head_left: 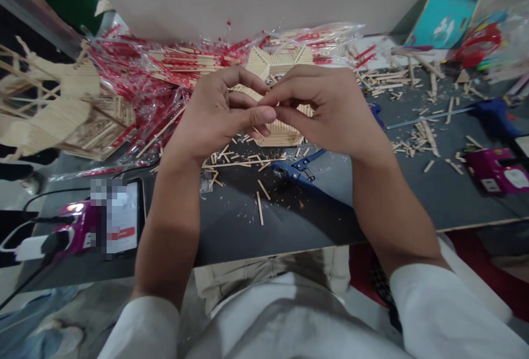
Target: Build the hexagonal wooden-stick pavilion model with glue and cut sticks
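- The stick structure (283,136), pale and many-sided, sits on the desk (231,232) and serves as landmark; the hands partly hide it.
- Above it, the left hand (217,111) and right hand (326,108) meet, fingers bent and fingertips pinched together; I cannot tell whether anything small is between them.
- The step in hand seems to be fine fingertip work over the structure; the next move would call for a light, steady pinch, clear of the sticks below.
- Blue pliers (303,177) lie just on its near side, among loose stick pieces (259,207).
- Writing: none readable. Red-marked wrappers (136,72) behind and left of it, the partly pixelated screen (129,213) at its near left, and the turquoise box (442,20) beyond its right show no legible words.
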A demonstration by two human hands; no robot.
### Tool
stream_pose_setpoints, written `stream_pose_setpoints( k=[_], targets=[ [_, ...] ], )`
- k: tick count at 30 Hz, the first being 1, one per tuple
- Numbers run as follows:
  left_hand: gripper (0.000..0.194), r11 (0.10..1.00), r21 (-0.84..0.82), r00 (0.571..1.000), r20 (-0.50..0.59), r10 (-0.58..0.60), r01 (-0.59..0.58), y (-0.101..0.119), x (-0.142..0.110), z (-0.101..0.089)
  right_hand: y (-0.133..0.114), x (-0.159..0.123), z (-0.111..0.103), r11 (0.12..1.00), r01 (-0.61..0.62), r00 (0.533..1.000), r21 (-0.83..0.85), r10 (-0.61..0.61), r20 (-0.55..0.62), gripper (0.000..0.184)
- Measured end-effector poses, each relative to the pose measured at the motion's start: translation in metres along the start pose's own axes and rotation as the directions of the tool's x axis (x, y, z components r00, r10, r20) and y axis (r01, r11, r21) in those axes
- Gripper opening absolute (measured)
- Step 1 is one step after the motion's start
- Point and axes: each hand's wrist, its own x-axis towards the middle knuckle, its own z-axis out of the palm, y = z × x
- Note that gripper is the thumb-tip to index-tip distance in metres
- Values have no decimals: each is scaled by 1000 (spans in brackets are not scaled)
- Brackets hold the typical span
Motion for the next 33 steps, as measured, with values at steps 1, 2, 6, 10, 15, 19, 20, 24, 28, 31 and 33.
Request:
stream_pose_setpoints(
  k=[1,2,6,10,15,19,20,24,28,31,33],
  targets=[
    [42,999,-36,1000,-3,9,-9,-1,1,1,0,0,0,1000,-31,1000,0,31,0,20],
    [41,999,-53,1000,-6,11,-11,-2,1,2,0,-1,0,998,-59,998,3,59,-2,21],
    [44,999,41,1000,-13,-27,28,-5,4,4,3,-2,0,993,-109,993,49,111,-30,24],
    [52,997,70,999,-19,-40,41,-6,4,4,6,-3,-2,993,-81,996,86,84,-40,22],
    [62,997,36,998,-10,-68,68,-4,3,2,8,-3,-4,993,-42,999,107,41,17,30],
    [59,998,13,998,13,-57,57,-2,2,2,5,-2,-2,995,-51,999,82,51,10,32],
    [58,999,-1,999,11,-44,44,-1,2,2,4,-2,-2,996,-40,999,76,41,-2,30],
    [48,1000,5,1000,-7,-24,24,-1,1,1,0,-1,-2,1000,-11,999,15,12,-42,24],
    [39,988,152,996,-88,-3,16,-3,2,-5,4,-1,1,993,-59,998,-101,62,27,35],
    [33,949,316,992,-128,24,18,-6,3,-9,7,-1,7,983,-36,995,-178,51,81,41],
    [27,895,445,992,-121,39,19,-9,4,-9,9,-1,11,973,-37,994,-229,60,93,42]
  ],
)
